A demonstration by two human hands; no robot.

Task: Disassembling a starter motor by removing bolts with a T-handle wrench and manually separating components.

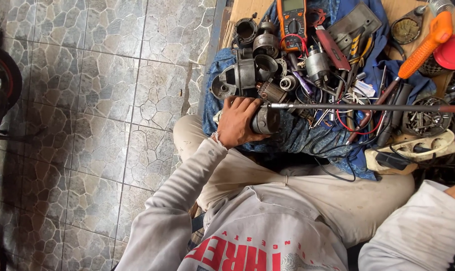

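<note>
Left hand on a metal cylinder

The left hand (236,122) wraps closed around a grey metal cylinder (265,120), just below the pile of motor parts (255,70); a long rod (358,107) sticks out rightward. Right hand's grip: cannot tell.

Pale grey long-sleeved shirt with red lettering, beige trousers

Stone-patterned tiled floor (102,100) carries a crumpled blue cloth (292,138) heaped with metal motor housings (247,75), an orange multimeter (292,20), wires and hand tools.
</note>
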